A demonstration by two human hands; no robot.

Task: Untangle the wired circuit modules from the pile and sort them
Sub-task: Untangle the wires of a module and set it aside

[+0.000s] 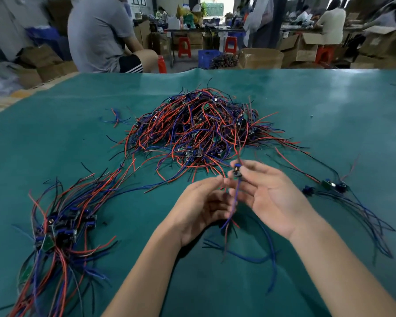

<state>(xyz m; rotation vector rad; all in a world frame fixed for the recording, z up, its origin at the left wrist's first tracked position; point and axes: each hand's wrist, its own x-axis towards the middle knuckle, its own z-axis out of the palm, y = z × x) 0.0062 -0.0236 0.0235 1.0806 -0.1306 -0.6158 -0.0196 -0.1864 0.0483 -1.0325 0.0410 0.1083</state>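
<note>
A big tangled pile [199, 126] of red, blue and black wires with small circuit modules lies at the middle of the green table [329, 106]. My right hand [270, 195] pinches a small wired module [236, 170] between thumb and fingers just in front of the pile; its blue and red wires hang down between my hands. My left hand [201, 207] is close beside it with curled fingers touching those wires at about the level of the module. A sorted bundle of modules [62, 227] lies at the left, and a smaller group of modules [329, 185] at the right.
Loose blue wires [256, 257] lie on the table below my hands. A few stray wires [116, 117] sit left of the pile. Beyond the table's far edge a seated person [101, 35] faces away, among cardboard boxes [261, 58] and red stools [184, 48].
</note>
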